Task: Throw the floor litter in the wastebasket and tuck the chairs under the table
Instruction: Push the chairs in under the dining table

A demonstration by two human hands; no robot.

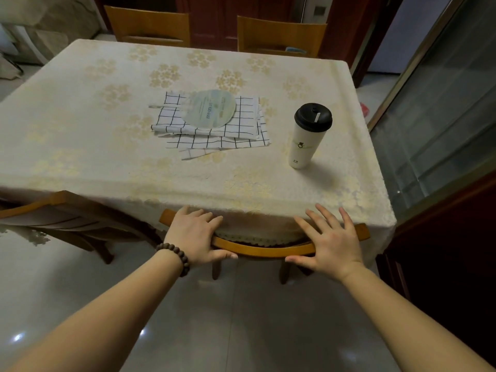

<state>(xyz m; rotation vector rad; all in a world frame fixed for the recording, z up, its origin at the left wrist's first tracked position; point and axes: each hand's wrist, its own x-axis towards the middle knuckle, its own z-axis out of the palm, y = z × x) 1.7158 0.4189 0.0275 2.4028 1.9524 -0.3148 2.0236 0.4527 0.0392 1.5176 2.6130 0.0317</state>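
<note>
Currently, both hands rest on the curved top rail of the near chair [264, 249], which sits tucked against the table [80, 146] edge, its seat under the hanging cloth. Left hand [197, 236]: palm down over the rail, thumb hooked beneath it, a bead bracelet [175, 257] on the wrist. Right hand [331, 238]: fingers spread wide and flat, thumb under the rail, not clamped. A second chair [67, 218] stands at the left, angled out from the table. Two more chairs stand at the far side. On the table: a checked cloth [214, 132], a round fan [209, 108] and a lidded cup [307, 135].
</note>
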